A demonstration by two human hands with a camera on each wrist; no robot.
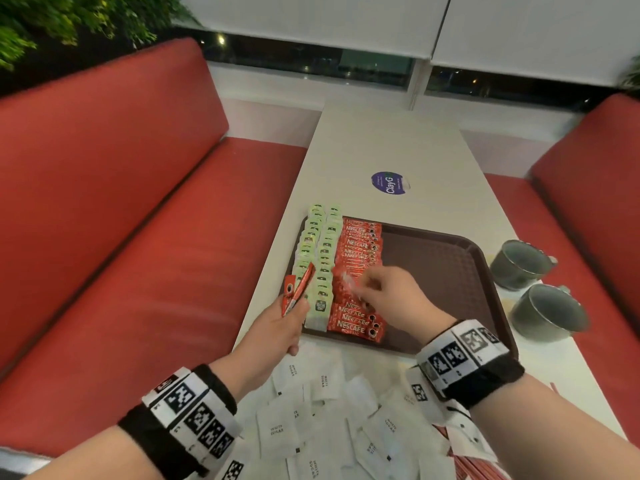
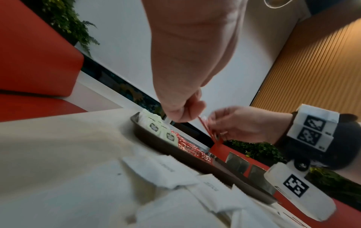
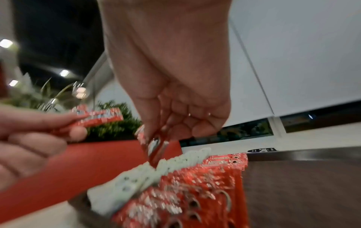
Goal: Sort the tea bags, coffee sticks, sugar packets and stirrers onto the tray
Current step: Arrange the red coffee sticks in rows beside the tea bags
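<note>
Lighting: dim, even indoor light; dark windows beyond the hands. Wrist views soft, motion-blurred around the right hand [image 3: 175, 95]. Wide-angle bending at edges.

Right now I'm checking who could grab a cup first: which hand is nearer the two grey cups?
Right. The right hand is over the tray, the cups just past the tray's right edge. The left hand holds coffee sticks at the tray's left edge, farther away.
</note>
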